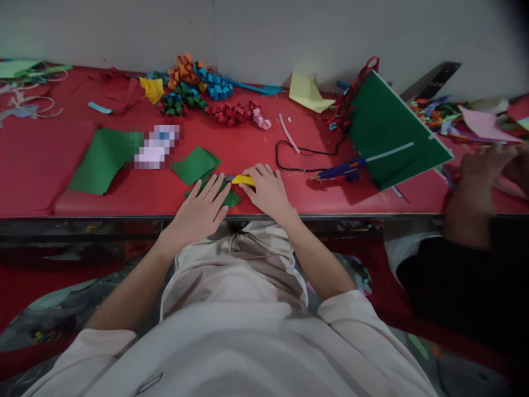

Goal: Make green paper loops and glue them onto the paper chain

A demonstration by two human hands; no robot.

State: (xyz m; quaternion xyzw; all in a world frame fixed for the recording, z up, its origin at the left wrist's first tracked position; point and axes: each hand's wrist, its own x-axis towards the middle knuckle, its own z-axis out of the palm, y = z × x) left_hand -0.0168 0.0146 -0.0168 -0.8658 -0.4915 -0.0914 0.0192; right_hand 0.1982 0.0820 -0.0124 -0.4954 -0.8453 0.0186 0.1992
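Observation:
My right hand (pixel 268 192) is closed around the yellow handle of a utility knife (pixel 243 180), whose blade end points left toward my other hand. Flat on a piece of green paper (pixel 232 199) lies my left hand (pixel 202 208), fingers stretched out and slightly spread. That hand covers much of the paper. Just beyond my fingertips is another green paper piece (pixel 197 165), lying at an angle. A larger green sheet (pixel 99 162) rests farther left, curling a little.
A blue glue gun (pixel 341 169) with its black cord lies right of my hands, before a leaning green board (pixel 392 129). Curled paper chains (pixel 200 77) sit at the back. Red sheets (pixel 45 160) are stacked left. At far right is another person's hand (pixel 481 168).

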